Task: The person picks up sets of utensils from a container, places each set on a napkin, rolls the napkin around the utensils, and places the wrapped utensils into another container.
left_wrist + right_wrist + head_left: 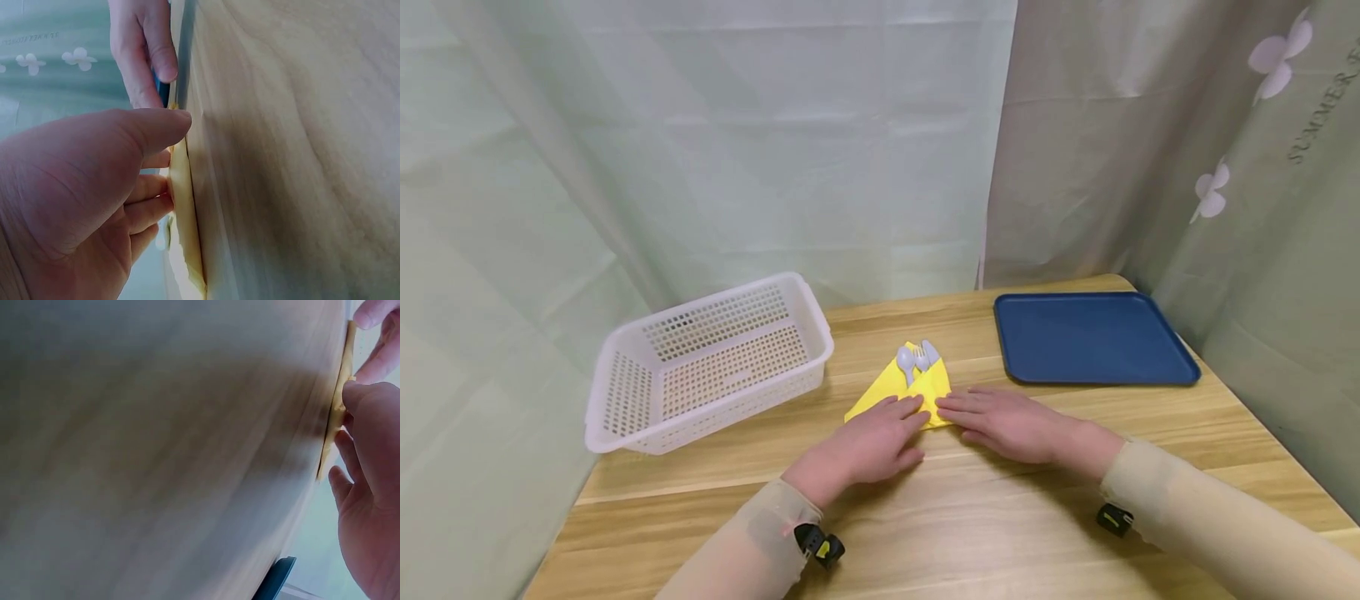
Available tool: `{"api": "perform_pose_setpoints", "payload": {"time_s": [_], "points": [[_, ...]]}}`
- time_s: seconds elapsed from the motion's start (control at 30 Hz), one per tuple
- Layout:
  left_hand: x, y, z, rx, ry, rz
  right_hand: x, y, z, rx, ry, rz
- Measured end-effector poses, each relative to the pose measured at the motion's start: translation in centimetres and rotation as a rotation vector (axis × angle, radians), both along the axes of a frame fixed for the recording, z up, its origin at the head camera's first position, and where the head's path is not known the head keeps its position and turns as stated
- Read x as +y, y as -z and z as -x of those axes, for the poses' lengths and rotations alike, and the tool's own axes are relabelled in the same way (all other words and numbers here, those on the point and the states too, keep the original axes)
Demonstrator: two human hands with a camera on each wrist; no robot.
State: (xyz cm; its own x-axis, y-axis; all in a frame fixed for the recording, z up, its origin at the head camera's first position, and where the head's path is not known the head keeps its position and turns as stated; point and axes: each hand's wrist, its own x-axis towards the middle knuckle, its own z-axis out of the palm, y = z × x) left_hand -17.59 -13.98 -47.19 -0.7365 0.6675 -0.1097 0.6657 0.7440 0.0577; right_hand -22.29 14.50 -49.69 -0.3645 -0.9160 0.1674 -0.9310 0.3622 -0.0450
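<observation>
A yellow napkin (880, 388) lies folded on the table, its right side brought over a spoon (906, 362), a fork (921, 358) and a knife (931, 352), all pale grey. Their heads stick out at the top while the handles are hidden in the fold. My left hand (880, 437) rests its fingers on the lower part of the napkin. From the other side, my right hand (1011, 423) touches the napkin's right edge with extended fingertips. In the left wrist view the napkin's folded edge (187, 219) runs beneath the left fingers.
To the left stands a white perforated plastic basket (775, 385). A dark blue tray (1093, 337) lies at the back right of the wooden table (970, 533). Grey curtains (820, 150) hang close behind the table and at both sides.
</observation>
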Motion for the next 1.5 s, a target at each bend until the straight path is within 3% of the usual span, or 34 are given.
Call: {"api": "perform_pose_setpoints", "payload": {"time_s": [0.23,0.67,1.2,1.5], "points": [[-0.1,-0.5,0.0,-0.012,-0.011,-0.044,0.0,0.1,-0.2,0.007,-0.005,-0.015],[-0.2,0.0,-0.2,0.023,-0.005,-0.049,0.1,0.0,0.3,0.013,-0.042,-0.003],[-0.1,0.0,-0.5,0.039,-0.041,-0.034,-0.4,-0.5,0.1,-0.008,0.006,-0.007],[-0.9,0.0,-0.7,0.057,-0.050,-0.078,-1.0,-0.9,0.3,-0.012,0.001,-0.001]]}}
